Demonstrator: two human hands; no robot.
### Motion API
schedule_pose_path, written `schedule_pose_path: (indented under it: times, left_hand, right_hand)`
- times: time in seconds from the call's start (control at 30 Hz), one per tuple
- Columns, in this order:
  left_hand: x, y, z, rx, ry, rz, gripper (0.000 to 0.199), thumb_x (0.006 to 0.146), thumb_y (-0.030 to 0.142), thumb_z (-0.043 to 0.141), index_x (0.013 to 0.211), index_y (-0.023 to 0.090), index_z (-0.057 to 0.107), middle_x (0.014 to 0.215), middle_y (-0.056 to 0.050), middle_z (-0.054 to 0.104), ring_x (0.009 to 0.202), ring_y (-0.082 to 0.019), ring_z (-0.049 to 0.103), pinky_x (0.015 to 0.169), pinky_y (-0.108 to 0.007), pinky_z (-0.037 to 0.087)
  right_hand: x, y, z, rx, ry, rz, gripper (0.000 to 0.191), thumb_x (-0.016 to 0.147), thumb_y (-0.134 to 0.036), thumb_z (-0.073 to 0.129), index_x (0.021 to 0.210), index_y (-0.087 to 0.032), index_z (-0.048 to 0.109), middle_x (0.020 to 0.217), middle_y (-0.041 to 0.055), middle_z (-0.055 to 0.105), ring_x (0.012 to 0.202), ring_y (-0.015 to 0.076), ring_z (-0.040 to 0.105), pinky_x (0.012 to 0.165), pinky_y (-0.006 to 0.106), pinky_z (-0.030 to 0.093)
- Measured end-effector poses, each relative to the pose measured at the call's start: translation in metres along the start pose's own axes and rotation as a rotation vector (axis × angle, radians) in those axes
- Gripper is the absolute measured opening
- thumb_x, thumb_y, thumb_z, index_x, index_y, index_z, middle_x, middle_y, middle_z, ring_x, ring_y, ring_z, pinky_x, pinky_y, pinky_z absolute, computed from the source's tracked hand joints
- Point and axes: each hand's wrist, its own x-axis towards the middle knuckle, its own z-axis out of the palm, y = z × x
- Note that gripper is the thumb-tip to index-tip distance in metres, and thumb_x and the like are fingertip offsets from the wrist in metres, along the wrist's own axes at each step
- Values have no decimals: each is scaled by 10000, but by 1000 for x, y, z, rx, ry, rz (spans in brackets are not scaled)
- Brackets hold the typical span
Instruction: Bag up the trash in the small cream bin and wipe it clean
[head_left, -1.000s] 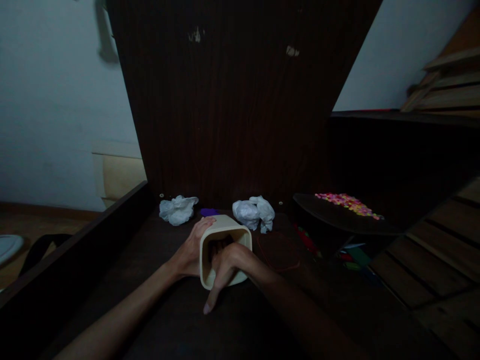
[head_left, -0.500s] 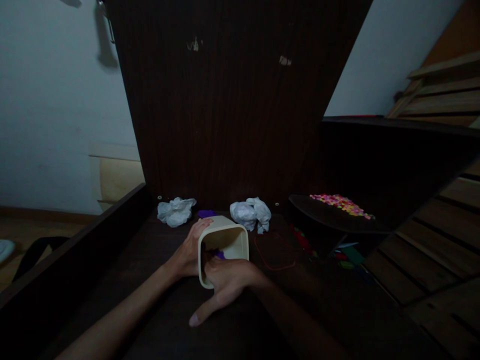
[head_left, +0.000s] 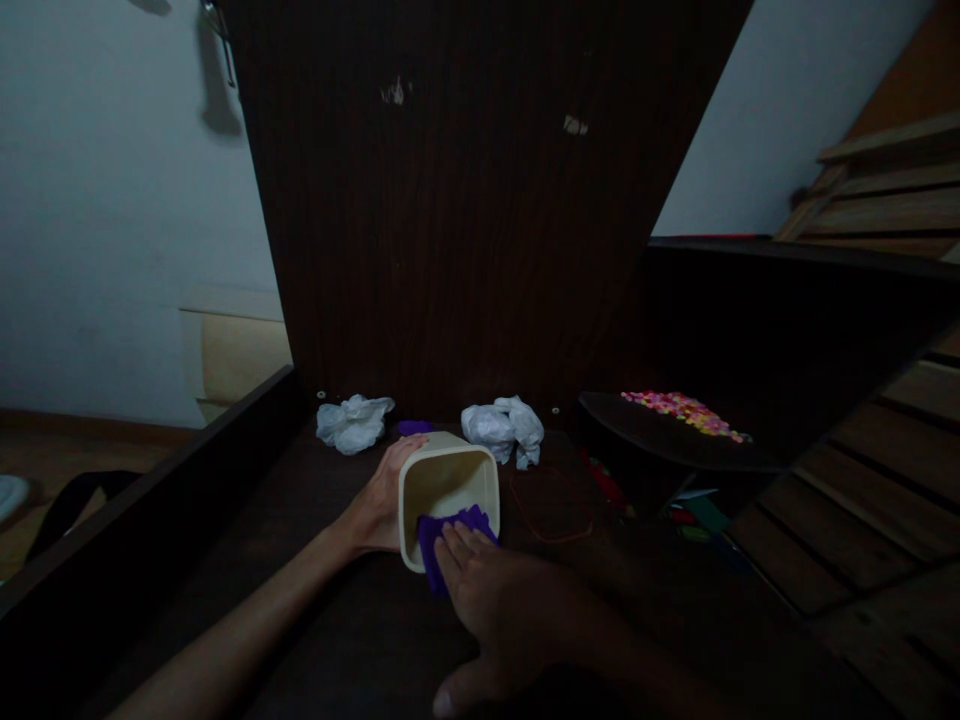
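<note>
A cream, square-mouthed plastic bin (head_left: pixel 450 478) lies on its side on the dark surface, its opening facing me. My left hand (head_left: pixel 381 500) grips it along its left side, with the fingers reaching over the top; part of the grip is hidden behind the wall. A purple cloth (head_left: pixel 433 560) drapes over the bin's lower rim, partly inside and partly out. My right hand (head_left: pixel 487 590) holds the cloth against that rim with its fingers laid along it, while the thumb sticks out away from it.
Two crumpled white plastic bags (head_left: pixel 354 423) (head_left: pixel 502 430) lie against the tall dark panel (head_left: pixel 465 220). Between them is another purple piece (head_left: pixel 414 427). A thin reddish band (head_left: pixel 555 538) lies right of the bin. Colourful small pieces (head_left: pixel 682 412) cover a corner shelf; a raised edge (head_left: pixel 150 470) borders the left.
My right hand has come out from inside the bin, bringing the purple cloth to the lower rim. My left hand keeps its hold, and the bin has hardly moved.
</note>
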Motion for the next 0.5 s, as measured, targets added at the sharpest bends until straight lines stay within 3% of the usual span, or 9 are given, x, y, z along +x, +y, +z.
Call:
schedule_pose_path:
  times: [0.1,0.2,0.37,0.5]
  left_hand:
    - [3,2,0,8,-5,9,1189,671,516,856,1590,237,155,1465,-223,480,1377,-461,485,1138,-682,398]
    - [5,5,-1,11,-17,17,1212,663,534,858,1595,235,142,1458,-228,479,1376,-466,482,1136,-689,397]
    - [6,7,-2,10,-28,22,1213,661,542,855,1596,246,141,1453,-213,496,1371,-463,490,1146,-687,389]
    - [6,7,-1,1,-1,30,1224,641,568,862,1591,251,159,1443,-204,511,1359,-462,502,1134,-699,398]
  right_hand:
    - [8,4,-7,-15,-60,65,1267,727,-601,800,1579,70,144,1617,353,121,1527,444,165,1244,524,271]
    - [23,9,-8,-20,-74,88,1375,629,-569,882,1582,62,118,1609,369,121,1511,475,195,1229,543,290]
    - [43,10,-17,-59,-133,110,1403,586,-549,913,1565,98,144,1599,382,151,1507,465,225,1240,484,282]
    - [62,12,-24,-82,-171,131,1453,496,-589,930,1547,112,212,1590,382,208,1492,475,271,1219,497,321]
